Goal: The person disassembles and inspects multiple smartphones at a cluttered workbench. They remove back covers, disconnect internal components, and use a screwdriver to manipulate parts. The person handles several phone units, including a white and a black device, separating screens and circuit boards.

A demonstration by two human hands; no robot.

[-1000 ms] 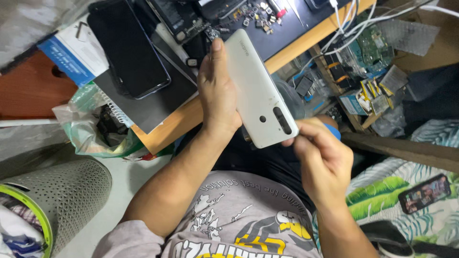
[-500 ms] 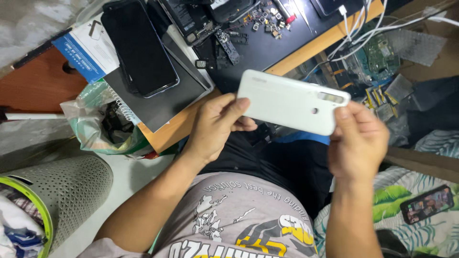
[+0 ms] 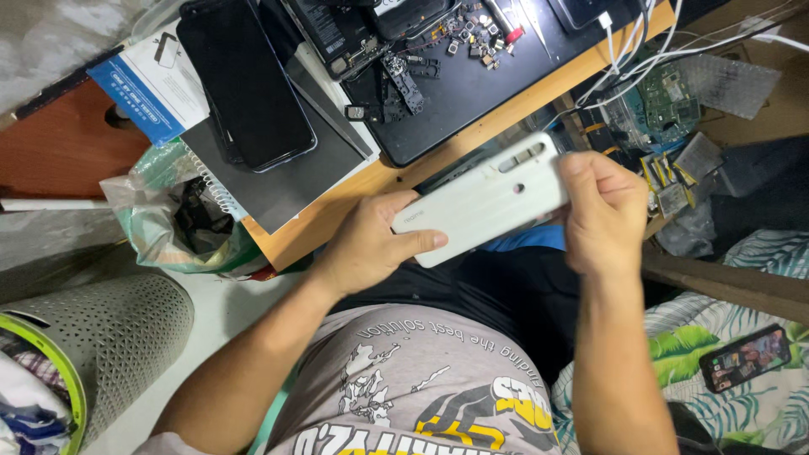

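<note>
At nine o'clock from my hands a clear plastic bag (image 3: 181,223) sits at the desk's edge, holding dark small parts I cannot make out. Further out at eight o'clock a grey perforated basket (image 3: 118,324) with a green rim holds bunched cloth. On the black work mat (image 3: 472,97) at twelve o'clock lie loose phone parts and small screws.

I hold the white phone back cover (image 3: 489,202) between both hands, just above my lap and in front of the wooden desk edge (image 3: 337,215). My left hand (image 3: 366,244) grips its lower end, thumb laid flat along the face, fingers curled underneath. My right hand (image 3: 602,211) clasps the camera end at three o'clock, thumb on top, fingers wrapped behind.

Half a second ago the cover lay nearly level and higher; now it tilts, camera end up toward one o'clock, and my right hand has closed further over that end.
</note>
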